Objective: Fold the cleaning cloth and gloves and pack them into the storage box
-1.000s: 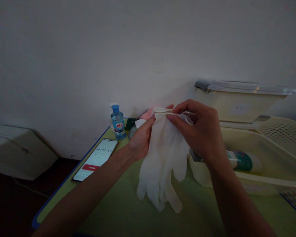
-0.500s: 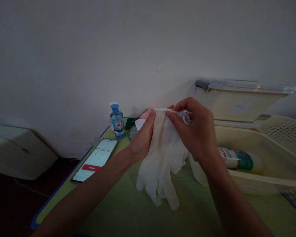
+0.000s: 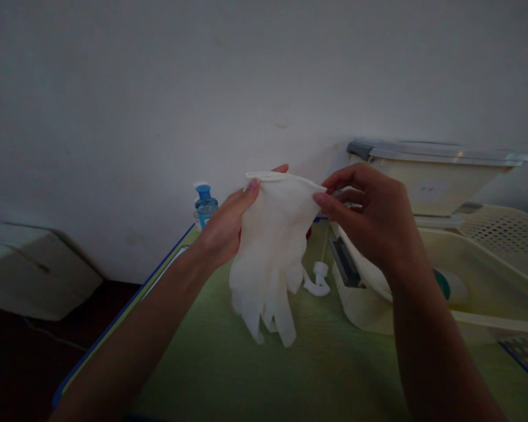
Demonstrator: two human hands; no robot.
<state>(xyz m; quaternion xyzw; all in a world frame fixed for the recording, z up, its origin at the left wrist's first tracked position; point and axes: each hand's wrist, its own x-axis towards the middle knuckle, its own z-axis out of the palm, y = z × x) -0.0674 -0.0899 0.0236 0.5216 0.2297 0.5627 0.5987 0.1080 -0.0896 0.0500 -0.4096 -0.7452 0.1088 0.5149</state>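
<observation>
White disposable gloves (image 3: 273,240) hang fingers-down over the table, overlapping so that I cannot tell them fully apart. My left hand (image 3: 226,225) grips the left side of the cuff, thumb in front and fingers behind. At the cuff's right corner, my right hand (image 3: 369,214) pinches the edge between thumb and forefinger. The cuff is stretched nearly straight between both hands. Behind the gloves, to the right, lies a white pump dispenser head (image 3: 320,278).
A blue-capped bottle (image 3: 206,205) stands at the back left of the green table (image 3: 229,375). My left forearm mostly covers a phone (image 3: 167,269). On the right are an open cream bin (image 3: 361,305), a lidded container (image 3: 422,181) and a perforated basket (image 3: 501,231). A white box (image 3: 30,269) is far left.
Both hands have moved apart, the left one leftward and up, spreading the glove cuff wide. The gloves have shifted left and up, uncovering the pump head.
</observation>
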